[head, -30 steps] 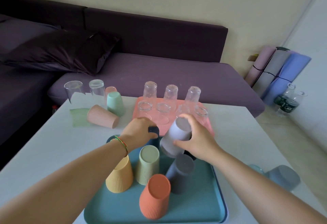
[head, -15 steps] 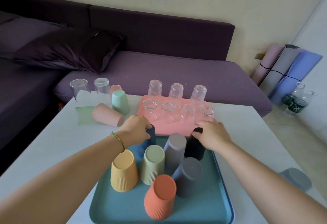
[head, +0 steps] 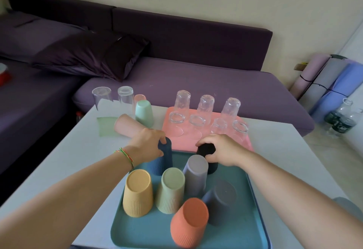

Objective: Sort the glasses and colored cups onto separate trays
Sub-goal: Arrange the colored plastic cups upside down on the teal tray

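2 upside-down on teal tray (head: 241,233) — ribbed navy cup (head: 164,157), matte black cup (head: 206,149)

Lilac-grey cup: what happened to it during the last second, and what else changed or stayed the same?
The right hand set the lilac-grey cup down, upside down, on the teal tray, let it go, and moved on to grip the black cup. The left hand stayed on the navy cup. The glasses on the pink tray did not move.
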